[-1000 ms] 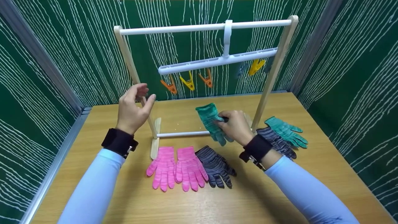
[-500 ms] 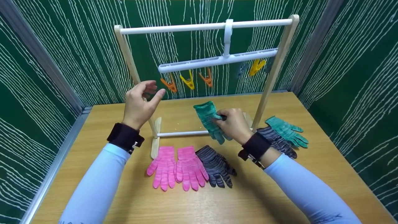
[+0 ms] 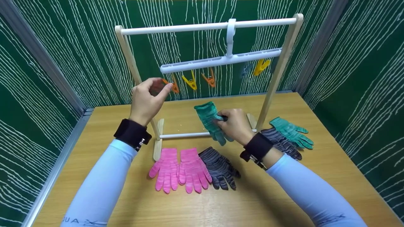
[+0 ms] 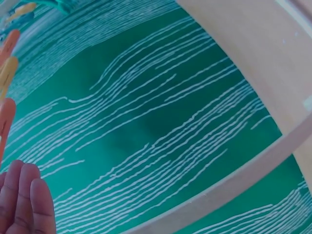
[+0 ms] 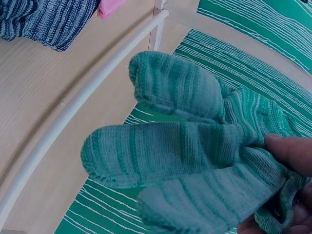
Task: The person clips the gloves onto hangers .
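My right hand (image 3: 235, 125) pinches a green striped knit glove (image 3: 206, 117) above the table, its cuff up and its fingers hanging down. In the right wrist view the glove's fingers (image 5: 161, 151) fill the middle, with my thumb (image 5: 292, 151) pressed on the fabric. My left hand (image 3: 146, 102) is raised at the leftmost orange clothespin (image 3: 175, 87), thumb and fingers apart around its lower end. Straight fingers (image 4: 27, 200) show just below that orange clothespin (image 4: 6, 122) in the left wrist view; whether they touch it I cannot tell.
A white clip hanger (image 3: 195, 65) with yellow, orange and blue clothespins hangs from a wooden rack (image 3: 176, 29). On the table (image 3: 176, 211) lie pink gloves (image 3: 192, 168), a dark grey glove (image 3: 217, 167), another green glove (image 3: 288, 130) and a dark grey glove (image 3: 279, 143) on the right.
My left hand has moved right and slightly up, reaching the leftmost orange clothespin. The right hand, still holding the green glove, has shifted slightly left and up.
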Action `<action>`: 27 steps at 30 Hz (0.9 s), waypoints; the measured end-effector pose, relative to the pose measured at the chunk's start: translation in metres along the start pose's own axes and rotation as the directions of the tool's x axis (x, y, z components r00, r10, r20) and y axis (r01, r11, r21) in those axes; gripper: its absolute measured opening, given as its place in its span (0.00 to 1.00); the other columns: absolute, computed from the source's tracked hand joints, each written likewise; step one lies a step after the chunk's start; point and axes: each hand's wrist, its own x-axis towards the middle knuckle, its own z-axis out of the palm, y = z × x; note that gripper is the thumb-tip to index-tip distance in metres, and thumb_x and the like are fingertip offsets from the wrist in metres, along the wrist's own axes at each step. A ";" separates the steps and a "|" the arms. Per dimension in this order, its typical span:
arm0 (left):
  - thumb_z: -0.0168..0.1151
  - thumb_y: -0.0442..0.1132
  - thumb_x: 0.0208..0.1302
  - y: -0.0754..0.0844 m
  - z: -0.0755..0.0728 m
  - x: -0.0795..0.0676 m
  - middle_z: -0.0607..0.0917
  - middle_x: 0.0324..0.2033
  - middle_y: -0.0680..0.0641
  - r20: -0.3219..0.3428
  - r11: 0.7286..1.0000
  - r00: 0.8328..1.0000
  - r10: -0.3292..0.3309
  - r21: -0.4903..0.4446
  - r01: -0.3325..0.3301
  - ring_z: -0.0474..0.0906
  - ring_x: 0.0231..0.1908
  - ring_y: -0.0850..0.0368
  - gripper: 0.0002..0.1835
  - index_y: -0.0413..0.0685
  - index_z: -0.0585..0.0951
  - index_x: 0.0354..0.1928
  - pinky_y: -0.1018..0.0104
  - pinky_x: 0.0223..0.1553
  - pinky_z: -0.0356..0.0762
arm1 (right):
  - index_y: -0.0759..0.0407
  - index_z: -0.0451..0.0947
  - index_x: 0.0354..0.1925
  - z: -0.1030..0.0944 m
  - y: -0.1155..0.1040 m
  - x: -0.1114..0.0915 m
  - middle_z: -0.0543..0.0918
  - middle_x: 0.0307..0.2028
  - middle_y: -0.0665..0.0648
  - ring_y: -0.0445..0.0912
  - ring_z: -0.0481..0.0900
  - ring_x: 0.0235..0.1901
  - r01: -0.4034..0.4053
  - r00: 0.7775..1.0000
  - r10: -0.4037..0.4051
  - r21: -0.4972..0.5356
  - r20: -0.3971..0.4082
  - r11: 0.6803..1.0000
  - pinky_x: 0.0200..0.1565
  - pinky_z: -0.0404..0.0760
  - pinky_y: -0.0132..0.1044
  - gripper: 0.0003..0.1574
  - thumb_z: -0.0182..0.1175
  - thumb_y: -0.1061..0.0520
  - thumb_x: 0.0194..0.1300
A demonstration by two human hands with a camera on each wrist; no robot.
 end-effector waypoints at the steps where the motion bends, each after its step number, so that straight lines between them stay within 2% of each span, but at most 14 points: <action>1: 0.72 0.49 0.73 0.001 0.000 0.001 0.92 0.43 0.40 -0.007 1.000 1.000 -0.009 0.002 0.009 0.87 0.42 0.49 0.21 0.37 0.88 0.55 0.70 0.45 0.81 | 0.69 0.91 0.41 0.000 0.000 0.000 0.94 0.39 0.66 0.56 0.93 0.39 0.000 1.000 0.000 0.001 0.000 1.000 0.42 0.91 0.54 0.06 0.75 0.65 0.67; 7: 0.73 0.55 0.71 0.009 0.002 0.006 0.92 0.38 0.40 -0.050 0.997 0.997 -0.051 0.047 0.053 0.86 0.37 0.49 0.24 0.37 0.89 0.49 0.65 0.41 0.79 | 0.69 0.90 0.40 0.000 0.000 0.000 0.93 0.38 0.65 0.50 0.88 0.35 -0.002 1.000 0.002 0.003 0.004 1.000 0.39 0.90 0.51 0.05 0.75 0.65 0.67; 13: 0.71 0.63 0.70 0.018 0.002 0.012 0.92 0.34 0.40 -0.051 0.985 0.995 -0.084 0.147 0.091 0.85 0.34 0.47 0.29 0.38 0.89 0.41 0.61 0.38 0.76 | 0.69 0.89 0.40 0.000 0.000 -0.001 0.93 0.38 0.65 0.50 0.88 0.34 0.001 1.000 -0.002 0.013 0.009 1.000 0.39 0.90 0.51 0.04 0.74 0.67 0.67; 17: 0.68 0.69 0.70 0.022 0.002 0.016 0.89 0.30 0.41 -0.053 0.964 0.992 -0.119 0.234 0.128 0.82 0.30 0.48 0.34 0.40 0.89 0.34 0.62 0.31 0.71 | 0.70 0.90 0.40 0.000 0.000 -0.001 0.93 0.38 0.66 0.52 0.89 0.36 0.005 1.000 -0.005 0.017 0.008 1.000 0.39 0.91 0.53 0.04 0.74 0.67 0.67; 21: 0.63 0.75 0.68 0.026 0.002 0.021 0.81 0.22 0.47 -0.053 0.932 0.986 -0.157 0.323 0.166 0.75 0.24 0.53 0.38 0.43 0.87 0.29 0.64 0.24 0.61 | 0.70 0.90 0.39 0.001 0.001 -0.001 0.93 0.38 0.66 0.53 0.90 0.36 0.009 1.000 -0.009 0.015 0.003 1.000 0.39 0.91 0.53 0.05 0.74 0.66 0.67; 27: 0.63 0.74 0.69 0.028 0.004 0.026 0.71 0.17 0.53 -0.042 0.904 0.982 -0.182 0.387 0.184 0.69 0.19 0.55 0.36 0.48 0.81 0.23 0.64 0.20 0.54 | 0.70 0.90 0.39 0.002 0.000 0.000 0.93 0.38 0.66 0.52 0.89 0.35 0.012 1.000 -0.013 0.027 0.007 1.000 0.38 0.90 0.52 0.03 0.73 0.68 0.67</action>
